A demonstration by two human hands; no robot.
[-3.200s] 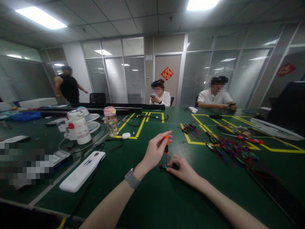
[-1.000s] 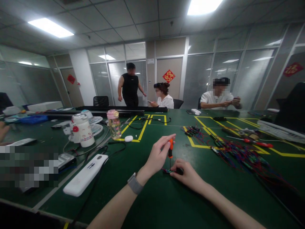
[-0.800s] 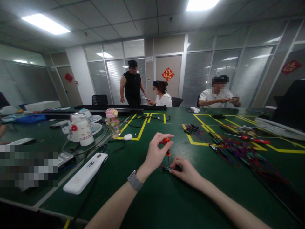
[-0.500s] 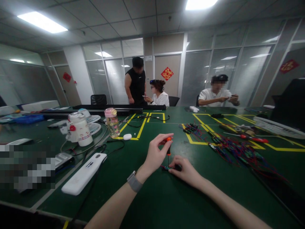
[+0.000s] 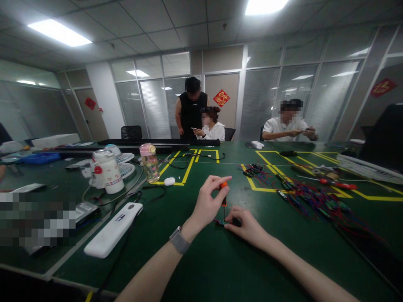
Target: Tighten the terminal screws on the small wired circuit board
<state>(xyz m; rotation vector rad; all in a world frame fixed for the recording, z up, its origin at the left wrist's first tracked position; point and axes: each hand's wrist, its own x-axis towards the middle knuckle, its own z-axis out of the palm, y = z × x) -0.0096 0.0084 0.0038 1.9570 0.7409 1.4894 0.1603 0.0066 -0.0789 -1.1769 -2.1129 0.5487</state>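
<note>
The lower half of the frame is largely filled by the green desk [image 5: 195, 268]. At right, a tangle of wired boards [image 5: 316, 198] is spread over it. Just below the frame's centre, pinching grips are formed by the left hand [image 5: 207, 202] and right hand [image 5: 244, 223]: in the first, an upright orange-and-black screwdriver [image 5: 224, 201] is held; in the second, a small circuit board [image 5: 221, 223], met by the screwdriver's tip.

We see an orange-and-black screwdriver [image 5: 224, 200], a deep green table [image 5: 201, 272] banded with yellow tape [image 5: 189, 170], red and blue wires [image 5: 310, 197] and a pink-lidded bottle [image 5: 150, 164].
</note>
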